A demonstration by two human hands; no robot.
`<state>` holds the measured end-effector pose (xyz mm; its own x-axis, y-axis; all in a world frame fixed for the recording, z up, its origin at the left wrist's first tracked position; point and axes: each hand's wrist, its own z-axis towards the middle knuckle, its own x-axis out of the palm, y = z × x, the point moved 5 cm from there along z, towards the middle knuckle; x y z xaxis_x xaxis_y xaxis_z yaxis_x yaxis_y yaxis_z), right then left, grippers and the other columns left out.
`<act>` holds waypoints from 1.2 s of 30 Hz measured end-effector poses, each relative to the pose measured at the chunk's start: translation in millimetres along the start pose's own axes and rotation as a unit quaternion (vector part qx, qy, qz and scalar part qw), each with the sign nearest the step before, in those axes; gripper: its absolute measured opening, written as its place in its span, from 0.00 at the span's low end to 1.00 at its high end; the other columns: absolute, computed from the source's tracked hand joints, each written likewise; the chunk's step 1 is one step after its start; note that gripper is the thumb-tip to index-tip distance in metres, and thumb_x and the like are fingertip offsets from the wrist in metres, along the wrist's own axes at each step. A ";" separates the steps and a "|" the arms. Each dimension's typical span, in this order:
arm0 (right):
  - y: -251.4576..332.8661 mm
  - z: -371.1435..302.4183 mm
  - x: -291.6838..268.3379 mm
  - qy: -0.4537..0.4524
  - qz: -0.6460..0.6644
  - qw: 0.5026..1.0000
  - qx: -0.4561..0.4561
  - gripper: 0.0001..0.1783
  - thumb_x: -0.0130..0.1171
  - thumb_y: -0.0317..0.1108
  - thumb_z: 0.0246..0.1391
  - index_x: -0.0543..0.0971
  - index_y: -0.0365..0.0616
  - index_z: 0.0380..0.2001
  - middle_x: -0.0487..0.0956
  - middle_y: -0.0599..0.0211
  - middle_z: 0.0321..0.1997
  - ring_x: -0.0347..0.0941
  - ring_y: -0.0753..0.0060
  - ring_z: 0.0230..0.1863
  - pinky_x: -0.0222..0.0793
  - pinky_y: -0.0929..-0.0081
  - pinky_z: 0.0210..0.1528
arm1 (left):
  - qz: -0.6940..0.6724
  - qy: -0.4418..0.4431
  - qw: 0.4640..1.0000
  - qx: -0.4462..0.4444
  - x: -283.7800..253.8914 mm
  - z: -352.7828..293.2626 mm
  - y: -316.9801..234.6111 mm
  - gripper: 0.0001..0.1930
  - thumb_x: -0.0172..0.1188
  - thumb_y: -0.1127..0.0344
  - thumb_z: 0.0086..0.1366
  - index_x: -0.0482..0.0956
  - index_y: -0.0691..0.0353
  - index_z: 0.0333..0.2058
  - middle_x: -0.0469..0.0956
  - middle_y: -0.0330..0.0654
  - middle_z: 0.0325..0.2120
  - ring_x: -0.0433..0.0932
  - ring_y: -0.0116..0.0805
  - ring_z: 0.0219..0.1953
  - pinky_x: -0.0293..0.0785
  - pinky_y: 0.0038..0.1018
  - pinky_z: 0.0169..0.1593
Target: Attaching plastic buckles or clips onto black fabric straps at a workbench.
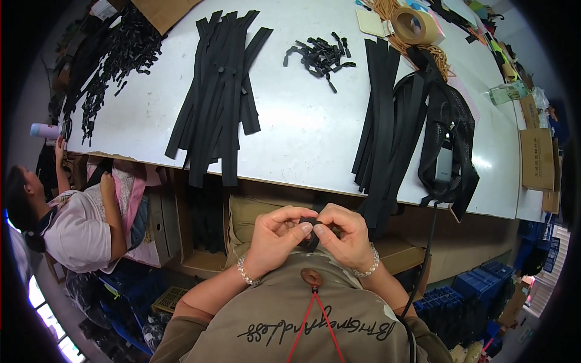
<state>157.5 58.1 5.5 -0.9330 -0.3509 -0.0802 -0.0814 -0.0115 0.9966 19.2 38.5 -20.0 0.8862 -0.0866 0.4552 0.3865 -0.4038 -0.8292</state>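
Observation:
Close in front of my body, my left hand (pixel 279 233) and my right hand (pixel 344 233) meet at the fingertips. Both pinch a black zipper strip (pixel 312 243), whose short end hangs below the thumbs. Fingers cover most of the gripped part, so its details are hidden. Beyond the hands, a pile of long black zipper strips (pixel 212 115) lies on the white table (pixel 296 139) at left. Another stack of black strips (pixel 381 115) lies at right, some hanging over the near edge. Between them sits a small heap of black zipper pulls (pixel 321 57).
A black mesh bag (pixel 451 121) with a grey device lies at right, its cable trailing down. Behind it are a tape roll (pixel 414 25) and tan cords. A large heap of black pulls (pixel 130 48) fills the far left. A co-worker (pixel 85 230) sits at left.

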 end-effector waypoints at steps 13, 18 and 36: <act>-11.3 -4.0 1.9 -0.042 0.025 0.999 0.018 0.04 0.56 0.23 0.49 0.72 0.35 0.23 0.66 0.73 0.22 0.57 0.87 0.19 0.51 0.85 0.20 | 0.062 -0.017 0.998 0.029 -2.1 4.5 -2.5 0.11 0.57 0.80 0.57 0.77 0.68 0.40 0.71 0.34 0.30 0.69 0.16 0.29 0.67 0.13 0.31; -7.1 -2.7 0.8 -0.022 -0.011 1.000 0.015 0.04 0.55 0.23 0.49 0.72 0.35 0.24 0.67 0.73 0.22 0.57 0.86 0.20 0.51 0.85 0.20 | 0.071 -0.005 0.997 -0.012 -3.2 4.9 -4.7 0.10 0.57 0.79 0.58 0.78 0.67 0.40 0.74 0.34 0.29 0.72 0.16 0.29 0.69 0.13 0.31; -83.6 -13.0 4.0 -0.160 0.253 0.923 0.244 0.04 0.56 0.27 0.54 0.76 0.36 0.30 0.72 0.74 0.21 0.62 0.88 0.17 0.57 0.88 0.17 | -0.055 -0.087 0.986 -0.129 -26.9 27.9 49.2 0.05 0.56 0.73 0.61 0.74 0.66 0.36 0.78 0.39 0.29 0.76 0.22 0.28 0.71 0.16 0.30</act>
<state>165.1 45.4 -77.9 -0.9442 0.0987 0.3143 0.3174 0.5277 0.7879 21.5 46.4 -82.1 0.8817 0.1193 0.4565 0.4245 -0.6228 -0.6571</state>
